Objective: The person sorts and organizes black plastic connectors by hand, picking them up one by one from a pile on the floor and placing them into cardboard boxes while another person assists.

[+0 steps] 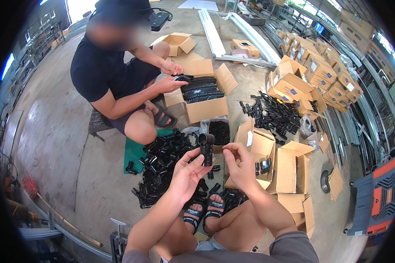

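In front of me, my left hand [188, 174] grips a black tee-shaped pipe fitting [207, 151], upright with its round socket on top. Just to its right, my right hand [240, 165] has thumb and forefinger pinched together, apart from the fitting. Whatever is in that pinch, if anything, is too small to make out. Beneath my left hand spreads a heap of similar black fittings [156, 168], partly on a green mat [132, 151]. Beyond the held fitting, many small black parts [219, 129] fill a little box.
Across from me a seated person [105, 83] holds a black fitting over an open carton [208, 109] packed with rows of them. More black pieces [272, 114] lie at the right. Open cartons [289, 171] and stacked boxes [322, 72] stand beyond my right arm.
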The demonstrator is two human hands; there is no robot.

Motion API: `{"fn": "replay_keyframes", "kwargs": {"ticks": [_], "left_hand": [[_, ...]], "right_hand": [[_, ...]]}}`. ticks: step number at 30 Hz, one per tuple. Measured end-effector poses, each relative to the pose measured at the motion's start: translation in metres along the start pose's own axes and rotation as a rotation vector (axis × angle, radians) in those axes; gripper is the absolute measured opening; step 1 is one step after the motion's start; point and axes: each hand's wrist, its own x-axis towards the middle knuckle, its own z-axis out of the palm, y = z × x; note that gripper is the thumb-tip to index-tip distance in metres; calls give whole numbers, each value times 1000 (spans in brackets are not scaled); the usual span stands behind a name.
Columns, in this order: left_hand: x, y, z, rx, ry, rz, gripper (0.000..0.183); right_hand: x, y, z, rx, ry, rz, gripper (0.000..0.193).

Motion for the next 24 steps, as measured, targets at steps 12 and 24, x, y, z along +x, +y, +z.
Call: {"fn": "replay_keyframes", "kwargs": {"ticks": [12,24], "left_hand": [[-2,8,-5,-149,-335,-37,39],[-21,-11,23,1474,-365,-14,66]], "right_hand": [[-6,-10,2,-68,-41,-238,25],[-18,84,-65,-249,-429,466,41]]}}
